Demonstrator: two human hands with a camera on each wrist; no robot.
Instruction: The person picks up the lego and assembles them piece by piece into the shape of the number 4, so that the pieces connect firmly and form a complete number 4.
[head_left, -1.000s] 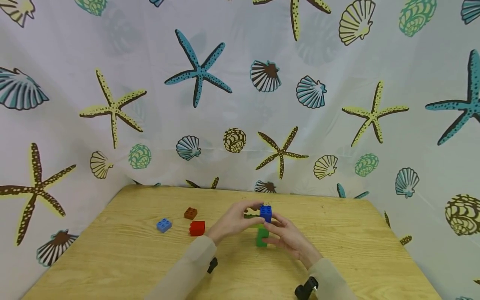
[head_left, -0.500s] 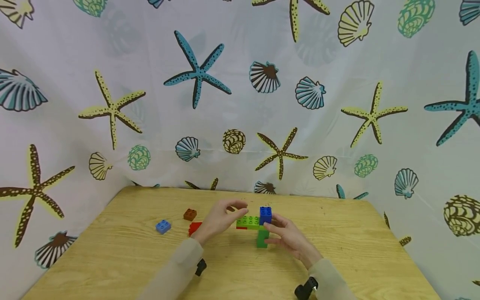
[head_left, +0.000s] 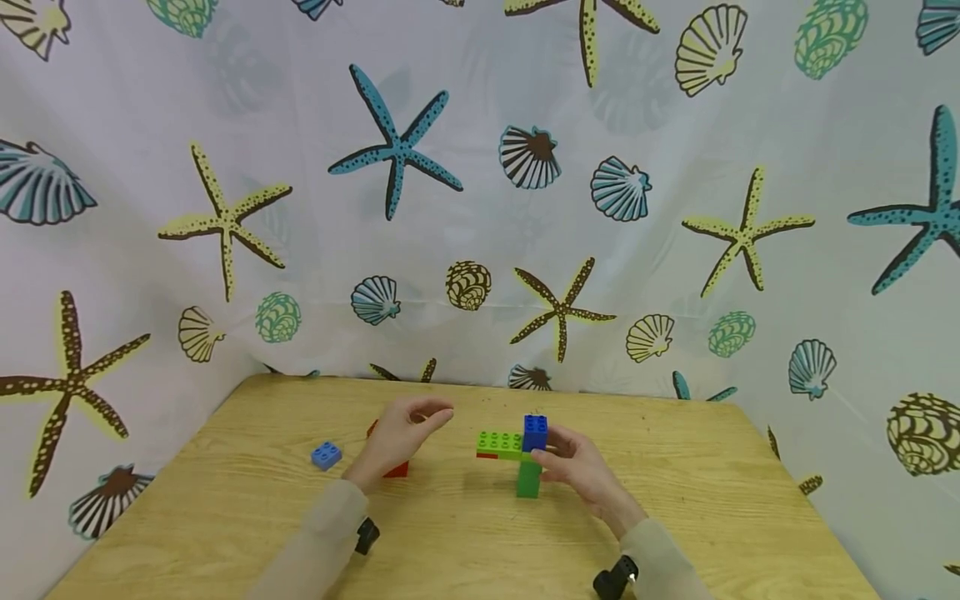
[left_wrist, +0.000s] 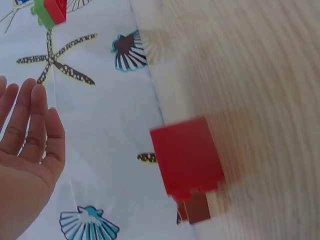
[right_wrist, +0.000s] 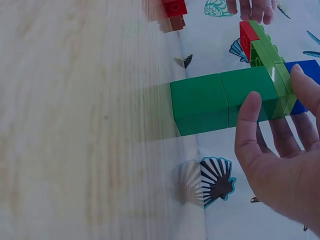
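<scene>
My right hand [head_left: 588,471] holds a small tower of toy building bricks from its right side. The tower has two green bricks [right_wrist: 225,102] at its foot, long lime bricks [head_left: 498,444] reaching out leftward, and a dark blue brick [head_left: 535,433] on top. Under the far end of the lime arm sits a red brick [right_wrist: 247,40]. Left of the tower, my left hand [head_left: 396,437] hovers with relaxed fingers and nothing in it. In the head view it partly covers a loose red brick [head_left: 397,471]. The left wrist view shows that red brick [left_wrist: 187,157] fully.
A lighter blue brick [head_left: 326,454] lies on the wooden table [head_left: 225,517], left of my left hand. Behind the loose red brick is a brown brick [left_wrist: 198,207], mostly hidden in the head view. A shell-and-starfish cloth [head_left: 450,225] hangs behind the table.
My left hand has let go of the tower and moved left, over the loose red brick. The lime arm now shows fully. My right hand stays at the tower, which shifted slightly right.
</scene>
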